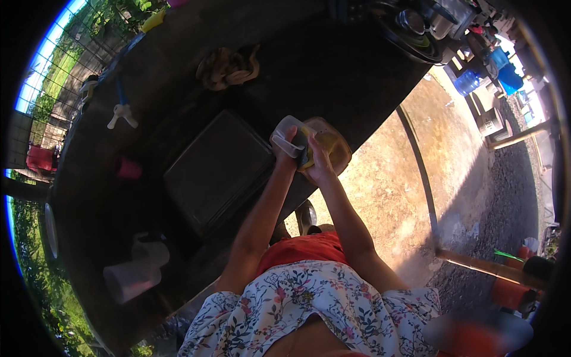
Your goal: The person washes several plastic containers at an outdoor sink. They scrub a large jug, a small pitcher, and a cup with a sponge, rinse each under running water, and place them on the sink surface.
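My left hand (286, 146) is closed round a clear plastic food container (288, 126), tilted over the dark counter's edge. Against the container's side, my right hand (320, 158) presses what looks like a yellow and dark green sponge (306, 159), mostly covered by the fingers. Just beyond my right hand sits a tan, see-through plastic tub (341, 151) with something yellowish in it. To the left of my forearms lies a large dark rectangular tray or lid (217, 166).
A crumpled cloth (227, 68) lies at the counter's far side. A pink cup (128, 168) and a translucent pitcher (134, 276) stand left, below a tap (122, 116). Pots (410, 22) crowd the far right corner. Sunlit concrete floor (386, 184) spreads to the right.
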A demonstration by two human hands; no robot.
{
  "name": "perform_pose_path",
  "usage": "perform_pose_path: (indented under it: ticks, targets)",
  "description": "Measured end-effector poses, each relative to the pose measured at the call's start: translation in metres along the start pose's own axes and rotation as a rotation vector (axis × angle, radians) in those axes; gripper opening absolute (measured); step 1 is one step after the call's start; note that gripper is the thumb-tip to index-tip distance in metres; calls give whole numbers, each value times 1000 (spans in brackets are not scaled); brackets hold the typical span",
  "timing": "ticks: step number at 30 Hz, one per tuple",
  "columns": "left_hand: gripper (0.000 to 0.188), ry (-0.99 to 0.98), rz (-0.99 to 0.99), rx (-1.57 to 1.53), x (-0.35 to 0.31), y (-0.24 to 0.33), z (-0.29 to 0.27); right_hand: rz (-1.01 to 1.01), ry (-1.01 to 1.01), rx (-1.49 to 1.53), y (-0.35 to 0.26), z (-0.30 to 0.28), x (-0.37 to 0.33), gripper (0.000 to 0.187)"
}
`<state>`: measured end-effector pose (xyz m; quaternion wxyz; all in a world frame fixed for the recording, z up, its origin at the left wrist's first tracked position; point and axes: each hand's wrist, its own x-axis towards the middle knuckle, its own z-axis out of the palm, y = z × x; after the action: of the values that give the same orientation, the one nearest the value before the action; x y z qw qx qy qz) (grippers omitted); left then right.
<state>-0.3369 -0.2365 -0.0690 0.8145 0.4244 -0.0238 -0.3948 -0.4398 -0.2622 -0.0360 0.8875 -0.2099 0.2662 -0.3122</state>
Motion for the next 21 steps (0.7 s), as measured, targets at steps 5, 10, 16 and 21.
perform_pose_path:
  ticks: [5,10,16,21]
  targets:
    - [86,150,434,309,-11,17,17,60,95,99,-4,2,-13,26]
    - [93,-30,804,928,-17,31,19,259,84,108,-10,-10,-12,33]
    - [100,-457,391,412,-29,40,7,250,109,-283,-21,-43,14,43]
    - [102,-413,-8,772,-30,99,-3,-328,177,-1115,-34,-44,16,48]
